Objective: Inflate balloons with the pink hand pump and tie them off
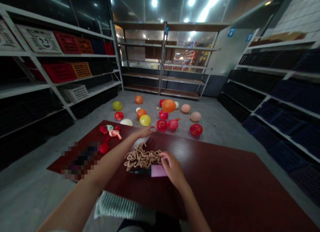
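My left hand (145,131) reaches over the far edge of the table (225,178), palm down with fingers stretched out and nothing in it. Beyond its fingertips is an orange balloon (168,106), which looks to be in the air. My right hand (173,169) has thumb and fingers loosely apart, beside a tangled pile of tan cord-like strands (142,157). It partly covers the end of a pink and black balloon pump (158,170); whether it touches the pump I cannot tell. Several limp balloons (115,133) and a red one (105,146) lie at the table's left.
Several inflated balloons, such as a yellow one (145,120) and a red one (196,129), lie on the floor past the table. Shelves with crates (66,42) stand left and right, and a rack (162,77) at the back. A blurred dark item (83,158) lies front left.
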Available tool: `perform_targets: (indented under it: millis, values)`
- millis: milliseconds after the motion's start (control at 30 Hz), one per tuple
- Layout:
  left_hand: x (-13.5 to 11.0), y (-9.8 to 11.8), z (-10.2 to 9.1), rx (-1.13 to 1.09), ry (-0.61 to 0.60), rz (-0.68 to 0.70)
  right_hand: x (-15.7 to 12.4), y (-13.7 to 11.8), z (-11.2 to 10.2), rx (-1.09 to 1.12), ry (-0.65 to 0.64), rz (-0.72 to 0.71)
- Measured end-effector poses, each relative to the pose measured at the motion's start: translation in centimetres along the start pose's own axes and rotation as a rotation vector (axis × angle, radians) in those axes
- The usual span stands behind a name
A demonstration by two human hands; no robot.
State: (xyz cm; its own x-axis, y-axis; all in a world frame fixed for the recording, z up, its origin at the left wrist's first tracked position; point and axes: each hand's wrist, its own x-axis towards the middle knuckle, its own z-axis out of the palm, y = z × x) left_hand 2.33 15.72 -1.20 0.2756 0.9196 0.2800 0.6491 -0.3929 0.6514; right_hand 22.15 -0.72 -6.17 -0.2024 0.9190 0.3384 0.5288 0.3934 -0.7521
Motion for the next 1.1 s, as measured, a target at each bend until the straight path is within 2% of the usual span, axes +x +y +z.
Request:
perform_targets:
  millis: [100, 200, 333, 467, 567, 633, 800, 933, 1033, 1100]
  values:
    - [-4.9, -2.8, -1.6, 0.029, 0.035, -0.067, -1.2, 0.1, -0.2, -0.072, -0.116, -0.018]
    - [-9.8, -5.4, -3.9, 0.064, 0.076, -0.113, -2.4, 0.0, -0.2, -0.21, -0.206, -0.093]
    - [-16.0, -8.0, -6.2, 0.184, 0.222, -0.129, -3.5, 0.3, 0.4, -0.434, -0.218, -0.183]
    - [-20.1, -10.0, -6.4, 0.414, 0.364, -0.201, -3.8, 0.7, 1.1, -0.582, -0.209, -0.202]
    - [-21.2, -11.1, -5.8, 0.511, 0.372, -0.302, -3.6, 0.6, 1.2, -0.607, -0.189, -0.178]
    - [-21.3, -11.6, -5.5, 0.51, 0.338, -0.317, -3.3, 0.4, 1.1, -0.567, -0.15, -0.123]
    - [-21.0, -11.9, -5.6, 0.441, 0.311, -0.327, -2.1, -0.4, 1.0, -0.342, -0.137, 0.202]
    - [-21.5, -11.2, -5.9, 0.395, 0.349, -0.288, -1.0, -1.0, 1.5, 0.063, -0.109, 0.375]
    - [-21.8, -10.0, -5.3, 0.194, 0.407, -0.2, -0.4, -1.3, 2.2, 0.466, -0.116, 0.543]
    - [-21.5, -8.8, -4.7, 0.013, 0.46, -0.153, 0.1, -1.4, 2.7, 0.654, -0.134, 0.649]
